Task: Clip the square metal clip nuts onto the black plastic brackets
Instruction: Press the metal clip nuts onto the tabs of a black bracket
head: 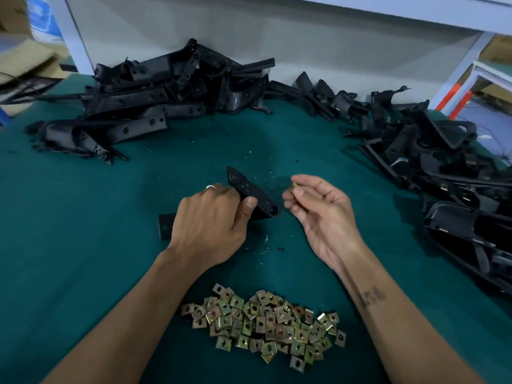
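Left hand (210, 225) is clamped on a bracket (253, 194); at its 3 o'clock, a clip nut (294, 185) is pinched by the right hand (318, 214).

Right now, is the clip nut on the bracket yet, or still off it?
Off. The right hand pinches the clip nut in the air, apart from the bracket that the left hand grips.
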A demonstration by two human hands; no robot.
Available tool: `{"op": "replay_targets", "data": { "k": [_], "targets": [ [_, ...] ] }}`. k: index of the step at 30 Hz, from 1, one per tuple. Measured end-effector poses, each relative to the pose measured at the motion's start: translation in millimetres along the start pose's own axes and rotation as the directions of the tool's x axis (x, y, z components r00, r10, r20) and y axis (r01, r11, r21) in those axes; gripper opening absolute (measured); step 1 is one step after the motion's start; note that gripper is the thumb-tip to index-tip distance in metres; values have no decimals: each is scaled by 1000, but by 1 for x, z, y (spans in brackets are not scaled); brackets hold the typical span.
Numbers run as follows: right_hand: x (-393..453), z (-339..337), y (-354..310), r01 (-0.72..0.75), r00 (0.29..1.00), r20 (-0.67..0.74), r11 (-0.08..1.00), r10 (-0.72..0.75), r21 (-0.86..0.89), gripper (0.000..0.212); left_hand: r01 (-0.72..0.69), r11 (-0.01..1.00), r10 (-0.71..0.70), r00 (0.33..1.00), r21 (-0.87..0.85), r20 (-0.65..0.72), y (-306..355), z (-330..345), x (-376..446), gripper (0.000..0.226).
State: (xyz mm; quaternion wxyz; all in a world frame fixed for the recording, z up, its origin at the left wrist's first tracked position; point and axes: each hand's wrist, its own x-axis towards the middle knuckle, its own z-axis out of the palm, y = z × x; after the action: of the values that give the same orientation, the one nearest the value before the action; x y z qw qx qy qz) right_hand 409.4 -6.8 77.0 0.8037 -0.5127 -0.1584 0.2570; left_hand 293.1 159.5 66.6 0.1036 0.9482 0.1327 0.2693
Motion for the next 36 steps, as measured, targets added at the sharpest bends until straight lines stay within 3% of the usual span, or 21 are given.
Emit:
{"op": "replay_targets", "data": {
  "k": [3,11,22,27,36],
  "targets": [
    [12,14,11,35,999,-37,999,-35,2,14,25,1000,-25,1000,1,-5,-3,2,1,51],
    [15,9,14,0,997,78,990,12,-144,27,32,999,-31,999,-13,34,-10,2,2,50],
    [18,12,17,-32,997,69,992,41,-126,26,17,1000,-18,998,10,55,-7,1,1,58],
    [15,11,18,107,992,88,956,-86,-272,22,35,999,-36,999,20,41,-6,1,1,58],
    [13,10,16,130,991,45,963,-123,-237,20,58,998,-59,997,25,52,-6,1,2,62]
  ]
}}
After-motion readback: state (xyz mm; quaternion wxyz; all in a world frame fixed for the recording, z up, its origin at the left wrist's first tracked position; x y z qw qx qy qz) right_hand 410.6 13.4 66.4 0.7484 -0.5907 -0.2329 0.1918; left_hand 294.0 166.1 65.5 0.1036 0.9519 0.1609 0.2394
